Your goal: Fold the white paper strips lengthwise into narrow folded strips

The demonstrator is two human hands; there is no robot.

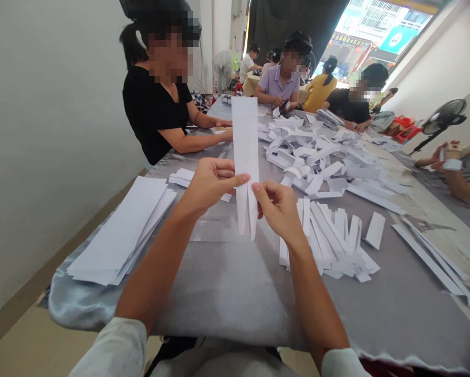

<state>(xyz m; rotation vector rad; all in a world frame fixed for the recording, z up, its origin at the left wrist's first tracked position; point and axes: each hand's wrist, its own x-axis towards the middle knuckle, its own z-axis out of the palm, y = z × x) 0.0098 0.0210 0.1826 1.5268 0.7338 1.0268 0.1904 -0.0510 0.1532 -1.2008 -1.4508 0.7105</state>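
Observation:
Upright above the table, a white paper strip [245, 139] is held between my two hands. Its lower part splits into two folded flaps, while its upper end stands flat. My left hand [213, 180] pinches the left edge, thumb across the front. On the right edge, my right hand [276, 204] grips with thumb and bent fingers. To the left lies a stack of flat white paper sheets [120, 230]. Folded paper strips [329, 241] are gathered beside my right forearm.
A large heap of folded paper pieces [309, 152] covers the table's far middle. Long strips [431, 259] and scissors [427, 225] lie at right. The grey tablecloth [219, 283] spans the table. A person in black [156, 104] sits at left; other people sit farther back. A fan [445, 118] stands at right.

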